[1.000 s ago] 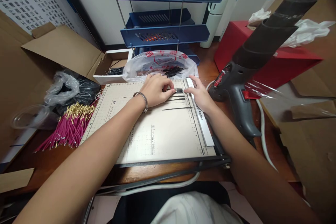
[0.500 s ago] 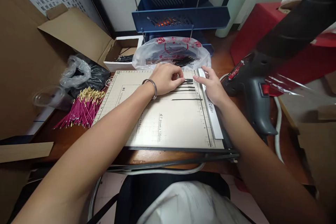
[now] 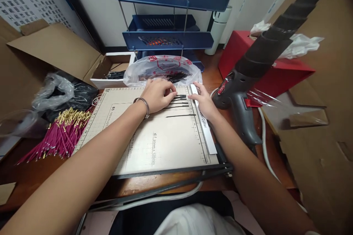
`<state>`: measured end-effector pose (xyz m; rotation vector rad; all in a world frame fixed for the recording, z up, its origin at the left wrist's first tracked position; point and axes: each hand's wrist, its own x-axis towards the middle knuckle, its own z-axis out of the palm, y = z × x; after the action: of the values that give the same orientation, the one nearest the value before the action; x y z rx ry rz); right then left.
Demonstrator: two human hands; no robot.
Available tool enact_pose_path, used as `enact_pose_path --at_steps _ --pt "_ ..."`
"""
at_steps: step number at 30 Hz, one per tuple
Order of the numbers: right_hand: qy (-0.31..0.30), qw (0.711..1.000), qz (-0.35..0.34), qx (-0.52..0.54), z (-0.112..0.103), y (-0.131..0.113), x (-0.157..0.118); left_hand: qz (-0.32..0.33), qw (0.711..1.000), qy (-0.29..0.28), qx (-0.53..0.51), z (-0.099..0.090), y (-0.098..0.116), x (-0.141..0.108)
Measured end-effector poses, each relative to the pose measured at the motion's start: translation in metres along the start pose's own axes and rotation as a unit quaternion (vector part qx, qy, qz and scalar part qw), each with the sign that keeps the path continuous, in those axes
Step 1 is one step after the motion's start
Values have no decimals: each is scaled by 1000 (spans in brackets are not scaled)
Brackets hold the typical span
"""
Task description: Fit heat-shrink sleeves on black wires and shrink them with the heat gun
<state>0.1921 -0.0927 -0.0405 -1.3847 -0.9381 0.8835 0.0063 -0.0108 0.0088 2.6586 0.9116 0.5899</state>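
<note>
A paper cutter (image 3: pixel 176 143) with a cream ruled board lies in front of me. Near its far edge my left hand (image 3: pixel 158 95), with a bangle at the wrist, pinches the ends of thin black wires (image 3: pixel 180 97) between thumb and fingertips. More black wires lie on the board just below, one of them (image 3: pixel 180 115) a little apart and nearer to me. My right hand (image 3: pixel 204 102) rests over the white guard strip (image 3: pixel 205 132) at the cutter's right edge. Its fingers are spread, and the thumb points toward the wire ends.
A clear plastic bag (image 3: pixel 162 68) and an open box (image 3: pixel 114 69), both with black wires, stand behind the cutter. Magenta wires with gold tips (image 3: pixel 59 132) are heaped at left. A heat gun (image 3: pixel 242 106) stands at right before a red tissue box (image 3: pixel 286 69). Blue racks (image 3: pixel 168 40) rise behind.
My view has shifted and tilted, so the scene sits lower and further left. Both hands keep nearly the same places on the cutter, and the wires lie much as before.
</note>
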Motion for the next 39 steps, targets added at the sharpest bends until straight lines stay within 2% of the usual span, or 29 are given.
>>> enact_pose_path --at_steps 8,18,39 --pt "-8 1000 0 8 0 0 0 14 999 32 -8 -1 0 -2" --pt "12 1000 15 15 3 -6 -3 13 1000 17 -9 0 0 -2" --pt "9 1000 8 14 3 -6 -2 31 999 -6 -26 1 -3 0"
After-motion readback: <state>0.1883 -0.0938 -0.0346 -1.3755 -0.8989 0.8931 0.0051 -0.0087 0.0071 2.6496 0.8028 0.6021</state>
